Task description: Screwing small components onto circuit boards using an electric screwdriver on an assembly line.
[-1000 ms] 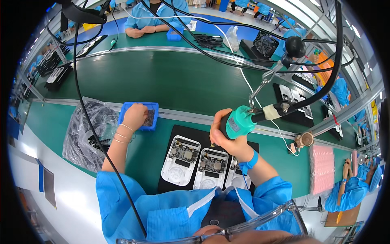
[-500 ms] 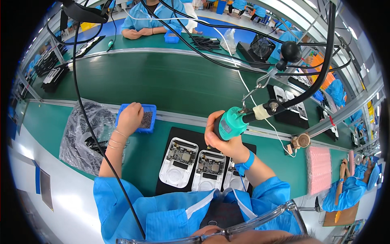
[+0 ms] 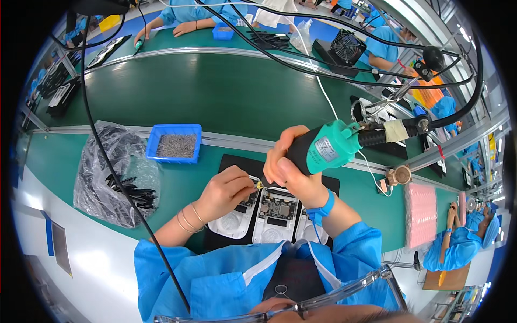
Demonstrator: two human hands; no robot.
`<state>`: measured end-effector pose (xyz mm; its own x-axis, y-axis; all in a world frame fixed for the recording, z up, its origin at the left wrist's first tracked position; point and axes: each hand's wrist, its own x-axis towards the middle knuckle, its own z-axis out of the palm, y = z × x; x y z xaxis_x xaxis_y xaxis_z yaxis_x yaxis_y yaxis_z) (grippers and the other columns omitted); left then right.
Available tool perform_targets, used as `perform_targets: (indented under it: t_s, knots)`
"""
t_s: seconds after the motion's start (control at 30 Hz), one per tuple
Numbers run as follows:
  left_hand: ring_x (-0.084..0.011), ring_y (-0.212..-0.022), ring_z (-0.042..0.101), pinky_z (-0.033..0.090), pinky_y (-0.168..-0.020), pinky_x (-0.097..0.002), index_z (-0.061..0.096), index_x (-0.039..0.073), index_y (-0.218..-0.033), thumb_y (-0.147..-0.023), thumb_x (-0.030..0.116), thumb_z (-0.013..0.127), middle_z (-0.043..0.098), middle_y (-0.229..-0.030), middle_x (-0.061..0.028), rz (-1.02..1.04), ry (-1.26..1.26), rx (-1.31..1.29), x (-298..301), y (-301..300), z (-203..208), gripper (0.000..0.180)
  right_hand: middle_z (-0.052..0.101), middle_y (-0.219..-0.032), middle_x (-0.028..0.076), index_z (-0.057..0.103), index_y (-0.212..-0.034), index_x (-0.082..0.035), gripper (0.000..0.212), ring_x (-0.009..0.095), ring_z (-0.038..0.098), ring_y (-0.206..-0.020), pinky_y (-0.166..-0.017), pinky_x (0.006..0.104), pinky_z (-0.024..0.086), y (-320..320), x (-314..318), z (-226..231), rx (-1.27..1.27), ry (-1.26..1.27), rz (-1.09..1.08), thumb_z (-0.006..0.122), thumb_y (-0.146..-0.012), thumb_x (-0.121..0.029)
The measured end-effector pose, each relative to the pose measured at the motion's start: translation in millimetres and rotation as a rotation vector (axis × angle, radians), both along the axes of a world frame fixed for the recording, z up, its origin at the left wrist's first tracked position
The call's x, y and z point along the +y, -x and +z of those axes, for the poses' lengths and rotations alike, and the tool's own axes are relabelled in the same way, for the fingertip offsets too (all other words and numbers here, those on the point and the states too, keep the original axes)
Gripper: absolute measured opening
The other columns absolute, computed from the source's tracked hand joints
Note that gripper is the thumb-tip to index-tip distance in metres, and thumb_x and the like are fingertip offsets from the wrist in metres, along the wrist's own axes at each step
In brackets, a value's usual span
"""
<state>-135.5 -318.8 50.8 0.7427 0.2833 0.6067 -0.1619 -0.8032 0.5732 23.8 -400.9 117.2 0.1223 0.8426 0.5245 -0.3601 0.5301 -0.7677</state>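
My right hand (image 3: pixel 291 167) is wrapped round a green and black electric screwdriver (image 3: pixel 329 148), tilted with its tip pointing down to the left. My left hand (image 3: pixel 229 188) is pinched right beside that tip, over the top of the left white housing (image 3: pixel 232 225). Whatever sits between its fingertips is too small to make out. The middle white housing (image 3: pixel 277 212) lies open with its circuit board showing. Partly covered by my right wrist is another white housing (image 3: pixel 307 229). All three lie in a row on a black mat (image 3: pixel 229 161).
A blue bin (image 3: pixel 175 156) of small grey metal pieces, likely screws, stands left of the mat, beside a clear plastic bag (image 3: pixel 97 183) with black parts. Beyond runs a green conveyor belt (image 3: pixel 215 97). Cables hang overhead. Pink sheets (image 3: pixel 420 215) lie right; a person sits across.
My left hand has come from the blue bin to the screwdriver tip. My right hand has tilted the screwdriver. The person across has reached toward a green tool.
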Motion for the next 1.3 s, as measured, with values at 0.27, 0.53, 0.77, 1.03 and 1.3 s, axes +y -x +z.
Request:
perform_targets:
  t_s: [0.27, 0.53, 0.77, 1.03, 1.3]
  knots:
    - [-0.0242, -0.069, 0.055, 0.046, -0.06, -0.0328, 0.06, -0.001, -0.077, -0.068, 0.001, 0.069, 0.057, -0.079, -0.0093, -0.025, 0.074, 0.028, 1, 0, 2, 0.013, 0.053, -0.069, 0.005, 0.037, -0.101, 0.001, 0.027, 0.01, 0.052, -0.058, -0.052, 0.0239, 0.044, 2, -1, 4, -0.063, 0.005, -0.008, 0.051, -0.079, 0.006]
    - [-0.0247, -0.072, 0.056, 0.046, -0.061, -0.0317, 0.061, -0.002, -0.08, -0.07, 0.0, 0.067, 0.057, -0.079, -0.0102, -0.1, 0.179, 0.043, 6, 4, 2, 0.012, 0.053, -0.068, 0.005, 0.036, -0.1, 0.0, 0.028, 0.011, 0.052, -0.059, -0.055, 0.0249, 0.044, 5, -4, 6, -0.002, -0.017, 0.052, 0.051, -0.078, 0.007]
    - [-0.0255, -0.07, 0.056, 0.047, -0.061, -0.0316, 0.06, -0.003, -0.08, -0.07, -0.001, 0.068, 0.057, -0.079, -0.0108, -0.152, 0.22, 0.029, 7, 6, 1, 0.012, 0.052, -0.069, 0.006, 0.037, -0.1, -0.002, 0.029, 0.012, 0.052, -0.059, -0.055, 0.0272, 0.044, 6, -7, 8, -0.005, -0.059, 0.067, 0.051, -0.077, 0.007]
    - [-0.0277, -0.071, 0.056, 0.048, -0.061, -0.0332, 0.059, -0.003, -0.084, -0.068, -0.001, 0.069, 0.057, -0.083, -0.0129, 0.072, 0.059, 0.031, 2, 14, 10, 0.02, 0.044, -0.059, 0.004, 0.034, -0.098, -0.011, 0.027, 0.012, 0.042, -0.048, -0.05, 0.0296, 0.041, 12, -1, 8, -0.14, -0.04, -0.051, 0.056, -0.083, -0.008]
    - [-0.0394, -0.119, 0.039, 0.037, -0.098, -0.0393, 0.049, -0.013, -0.109, -0.076, 0.019, 0.062, 0.04, -0.126, -0.029, 0.171, -0.339, 0.432, -26, 33, -31, 0.048, 0.047, -0.065, 0.005, 0.037, -0.101, -0.003, 0.027, 0.012, 0.047, -0.054, -0.052, 0.0277, 0.044, 13, 38, -28, -0.328, 0.029, -0.197, 0.051, -0.079, 0.006]
